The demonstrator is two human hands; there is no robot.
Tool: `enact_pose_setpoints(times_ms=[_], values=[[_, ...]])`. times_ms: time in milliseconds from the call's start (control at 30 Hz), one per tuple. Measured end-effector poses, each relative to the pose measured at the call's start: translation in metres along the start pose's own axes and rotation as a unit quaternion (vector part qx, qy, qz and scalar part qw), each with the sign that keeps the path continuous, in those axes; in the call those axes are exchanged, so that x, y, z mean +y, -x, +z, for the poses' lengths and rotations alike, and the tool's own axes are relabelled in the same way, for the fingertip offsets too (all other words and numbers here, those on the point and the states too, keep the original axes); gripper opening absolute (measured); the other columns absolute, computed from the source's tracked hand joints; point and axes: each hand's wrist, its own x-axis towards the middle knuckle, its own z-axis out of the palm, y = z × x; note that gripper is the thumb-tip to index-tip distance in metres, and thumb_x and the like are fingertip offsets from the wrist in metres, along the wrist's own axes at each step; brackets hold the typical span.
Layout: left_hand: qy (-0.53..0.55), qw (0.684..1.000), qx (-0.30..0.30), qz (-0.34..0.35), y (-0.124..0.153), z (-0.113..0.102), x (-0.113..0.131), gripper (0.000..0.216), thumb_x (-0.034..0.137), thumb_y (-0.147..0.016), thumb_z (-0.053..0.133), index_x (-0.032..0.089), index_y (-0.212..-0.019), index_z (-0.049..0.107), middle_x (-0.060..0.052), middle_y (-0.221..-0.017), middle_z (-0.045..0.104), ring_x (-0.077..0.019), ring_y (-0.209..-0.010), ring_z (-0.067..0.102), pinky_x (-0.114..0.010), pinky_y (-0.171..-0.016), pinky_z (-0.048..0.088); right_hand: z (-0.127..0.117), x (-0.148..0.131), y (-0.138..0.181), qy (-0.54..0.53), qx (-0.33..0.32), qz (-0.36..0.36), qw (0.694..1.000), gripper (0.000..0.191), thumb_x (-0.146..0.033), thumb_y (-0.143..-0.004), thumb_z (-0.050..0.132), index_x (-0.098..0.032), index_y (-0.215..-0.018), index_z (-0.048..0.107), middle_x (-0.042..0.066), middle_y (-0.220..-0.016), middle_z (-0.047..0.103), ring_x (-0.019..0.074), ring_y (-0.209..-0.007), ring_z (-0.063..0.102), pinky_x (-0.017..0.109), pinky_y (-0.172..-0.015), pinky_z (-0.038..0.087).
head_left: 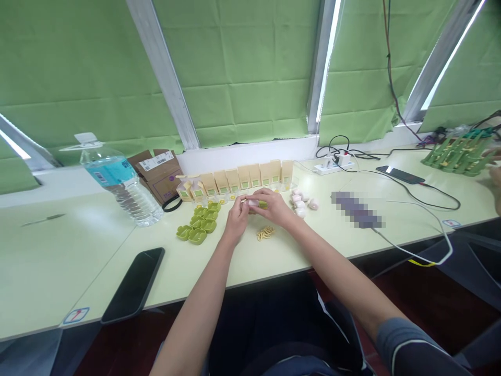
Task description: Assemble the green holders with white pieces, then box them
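Both my left hand (pixel 236 218) and my right hand (pixel 273 207) are closed at the fingertips around a small whitish piece (pixel 253 202); its exact kind is not clear. A bit of green shows under my right fingers. Left of the hands lie several green shaped cups (pixel 198 236). Just below my right hand is a small heap of yellow loops (pixel 265 233), like rubber bands. On the right sit several pale pink and white rounded lumps (pixel 300 212). Behind the hands stands a row of small open cardboard boxes (pixel 234 180) with green labels.
A large water bottle (pixel 121 180) and an open brown carton (pixel 158 175) stand at the back left. One black phone (pixel 135 282) lies near the front edge, another phone (pixel 400 175) at right. Cables run from a power strip (pixel 334 165). A person's hand (pixel 496 175) is near a green rack (pixel 457 152).
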Motion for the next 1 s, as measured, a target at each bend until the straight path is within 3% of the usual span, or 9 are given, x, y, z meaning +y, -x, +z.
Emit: enact_pose_setpoints(times_ms=[300, 500, 700, 867, 1000], values=[[0.038, 0.999, -0.009, 0.005, -0.004, 0.003, -0.007, 0.037, 0.049, -0.099, 0.045, 0.019, -0.117, 0.06, -0.004, -0.092, 0.068, -0.0161, -0.079, 0.066, -0.033, -0.079, 0.057, -0.003, 0.007, 0.001, -0.005, -0.039, -0.006, 0.999, 0.03, -0.033, -0.091, 0.071, -0.03, -0.121, 0.074, 0.007, -0.108, 0.068, 0.0204, -0.1, 0.066, 0.037, -0.092, 0.054], [0.073, 0.997, -0.028, -0.011, -0.004, 0.0, -0.007, 0.038, 0.05, -0.098, 0.049, 0.019, -0.116, 0.062, -0.005, -0.098, 0.07, -0.0165, -0.082, 0.067, -0.034, -0.082, 0.057, -0.004, 0.007, 0.002, -0.011, -0.028, 0.015, 0.999, 0.031, -0.031, -0.091, 0.071, -0.031, -0.121, 0.074, 0.006, -0.105, 0.07, 0.02, -0.098, 0.067, 0.036, -0.091, 0.054], [0.142, 0.989, -0.027, -0.04, -0.008, -0.001, -0.004, 0.041, 0.05, -0.093, 0.054, 0.018, -0.118, 0.063, -0.008, -0.115, 0.069, -0.0177, -0.09, 0.067, -0.033, -0.082, 0.057, -0.005, 0.003, 0.001, -0.027, 0.009, 0.046, 0.999, 0.033, -0.027, -0.084, 0.078, -0.024, -0.117, 0.074, 0.007, -0.107, 0.074, 0.0217, -0.1, 0.068, 0.037, -0.094, 0.054], [0.116, 0.993, -0.015, -0.018, -0.007, -0.002, 0.0, 0.046, 0.055, -0.095, 0.052, 0.02, -0.125, 0.061, -0.01, -0.119, 0.067, -0.0193, -0.094, 0.067, -0.033, -0.083, 0.056, -0.003, 0.003, 0.001, -0.053, 0.04, 0.055, 0.996, 0.028, -0.029, -0.087, 0.073, -0.022, -0.114, 0.073, 0.008, -0.108, 0.075, 0.0211, -0.1, 0.068, 0.037, -0.094, 0.055], [0.055, 0.998, -0.029, 0.002, 0.001, 0.0, 0.011, 0.053, 0.054, -0.093, 0.058, 0.023, -0.135, 0.053, -0.009, -0.116, 0.069, -0.0193, -0.093, 0.068, -0.036, -0.09, 0.053, -0.006, 0.001, 0.003, -0.097, 0.064, 0.114, 0.987, 0.029, -0.036, -0.091, 0.068, -0.021, -0.115, 0.071, 0.009, -0.113, 0.073, 0.019, -0.096, 0.07, 0.033, -0.086, 0.059]])
